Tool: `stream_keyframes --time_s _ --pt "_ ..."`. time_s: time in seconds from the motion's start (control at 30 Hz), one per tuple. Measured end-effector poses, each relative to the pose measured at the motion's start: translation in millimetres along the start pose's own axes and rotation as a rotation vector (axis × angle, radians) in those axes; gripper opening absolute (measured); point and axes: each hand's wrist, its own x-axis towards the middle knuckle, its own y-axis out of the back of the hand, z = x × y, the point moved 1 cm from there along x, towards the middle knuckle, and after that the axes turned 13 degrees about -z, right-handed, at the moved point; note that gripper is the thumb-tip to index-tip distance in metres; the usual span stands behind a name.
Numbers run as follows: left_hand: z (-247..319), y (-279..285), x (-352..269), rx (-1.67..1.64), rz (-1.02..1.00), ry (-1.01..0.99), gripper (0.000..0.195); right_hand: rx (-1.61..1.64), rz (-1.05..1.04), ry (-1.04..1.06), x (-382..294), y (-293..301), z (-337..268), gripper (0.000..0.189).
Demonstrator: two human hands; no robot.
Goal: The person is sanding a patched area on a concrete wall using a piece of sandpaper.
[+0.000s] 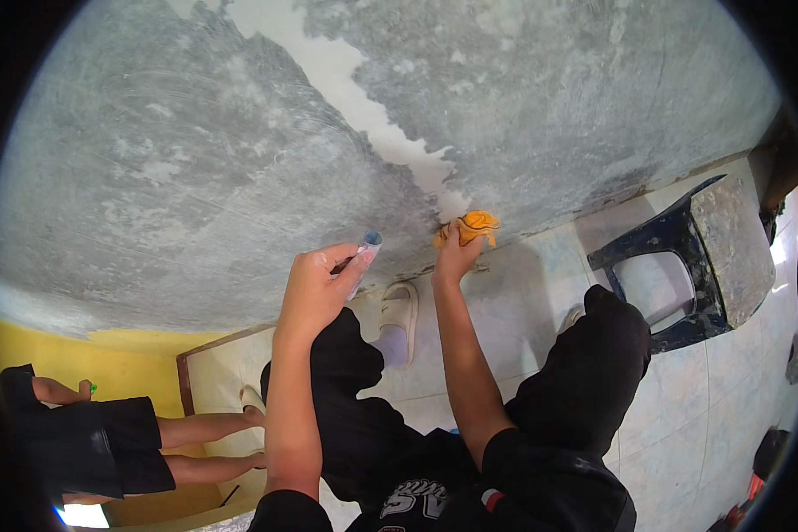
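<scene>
A grey, partly scraped wall (pixel 239 146) fills the view before me, with a jagged pale strip (pixel 366 106) running down it. My right hand (pixel 457 249) grips a crumpled orange cloth (pixel 477 227) against the wall near the strip's lower end. Pinched between the thumb and fingers of my left hand (pixel 326 279) is a curled sheet (pixel 372 241), bluish inside and pale outside, perhaps sandpaper. That hand is close to the wall, left of the cloth; I cannot tell whether the sheet touches it. White dust marks my left fingers.
To the right, a dark, paint-spattered plastic stool (pixel 698 266) lies on its side on the tiled floor (pixel 665 399). Another person (pixel 100 439) stands at the left by a yellow wall (pixel 139 362), holding something small and green. My sandalled foot (pixel 399 316) is near the wall base.
</scene>
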Motion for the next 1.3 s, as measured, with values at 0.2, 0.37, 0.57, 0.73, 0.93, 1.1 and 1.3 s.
stream_keyframes --time_s 0.2,0.37,0.57,0.73,0.93,1.1,1.3 --pt "-7.3 9.5 -9.5 -0.06 0.073 -0.052 0.022 0.076 -0.296 0.167 -43.3 -39.5 -52.3 0.026" --pt "-21.3 21.2 -26.9 -0.102 0.186 -0.091 0.019 -0.291 -0.753 0.287 -57.6 -34.9 -56.0 0.03" --pt "-20.1 20.6 -22.6 -0.107 0.155 -0.054 0.022 -0.577 -0.592 -0.263 -34.9 116.8 76.2 0.04" --pt "-12.0 1.5 -3.7 -0.194 0.058 -0.138 0.024 -0.925 -0.626 -0.634 -21.5 235.1 142.3 0.055" --pt "-7.3 3.1 7.1 -0.436 -0.057 -0.002 0.028 -1.019 -0.703 -0.671 -12.6 186.5 90.5 0.072" --pt "-15.0 7.2 2.1 -0.481 -0.103 0.079 0.028 -0.254 -0.997 -0.609 -34.9 56.4 -39.2 0.079" --pt "16.3 -24.1 26.1 -0.575 -0.126 0.01 0.028 0.809 -1.188 -0.626 -83.1 -4.2 -106.2 0.064"
